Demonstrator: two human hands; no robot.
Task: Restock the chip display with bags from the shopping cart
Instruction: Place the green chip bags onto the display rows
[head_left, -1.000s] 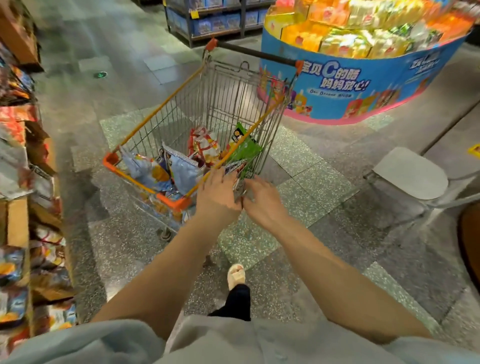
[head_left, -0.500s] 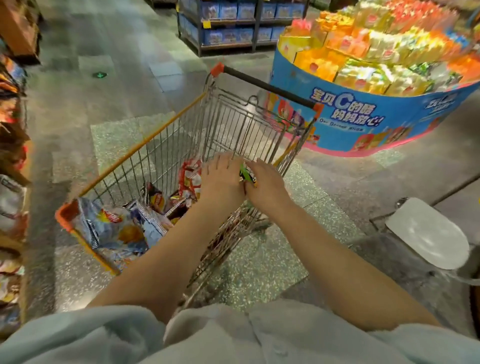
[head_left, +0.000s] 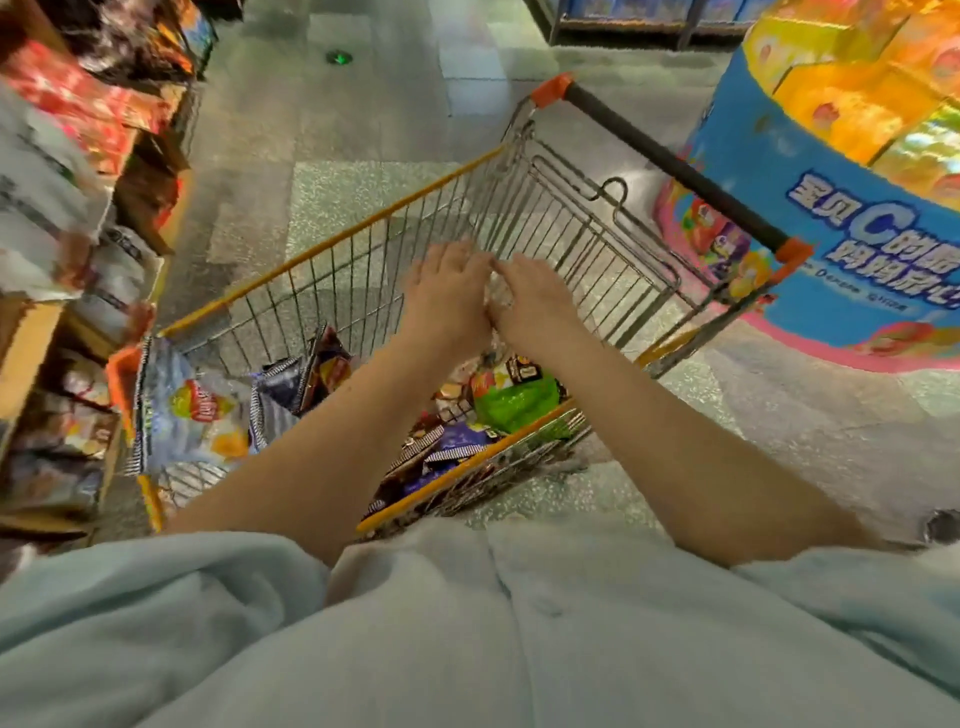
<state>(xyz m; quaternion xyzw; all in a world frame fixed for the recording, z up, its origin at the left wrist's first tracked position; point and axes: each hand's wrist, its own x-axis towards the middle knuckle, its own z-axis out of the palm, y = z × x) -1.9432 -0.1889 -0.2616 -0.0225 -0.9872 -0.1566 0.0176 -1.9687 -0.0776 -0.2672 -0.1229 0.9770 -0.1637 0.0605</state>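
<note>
- The chip bags lie in the near end of the shopping cart (head_left: 545, 218): a pale blue bag (head_left: 192, 410) stands at the near-left corner, a green bag (head_left: 514, 402) lies near the right rail, and dark striped packets (head_left: 441, 449) sit between them and under the forearms
- Judged by their puffed look, these bags should be very light, soft and air-filled, with brittle contents and slick film; best pinched at the crimped top seam or cradled flat, never squeezed in the middle
- The left hand (head_left: 447, 301) and right hand (head_left: 535, 306) hover side by side over the middle of the basket, touching at the thumbs, fingers pointing to the far end
- Something small may be caught between the two hands, but motion blur hides it; I cannot tell whether either hand grasps anything or is simply relaxed
- The chip display (head_left: 67, 218) runs along the left edge, smeared by blur and cut off by the frame, so free slots cannot be made out
- The forearms cover several bags, and a blue round stand (head_left: 841, 249) at far right is only partly in view
</note>
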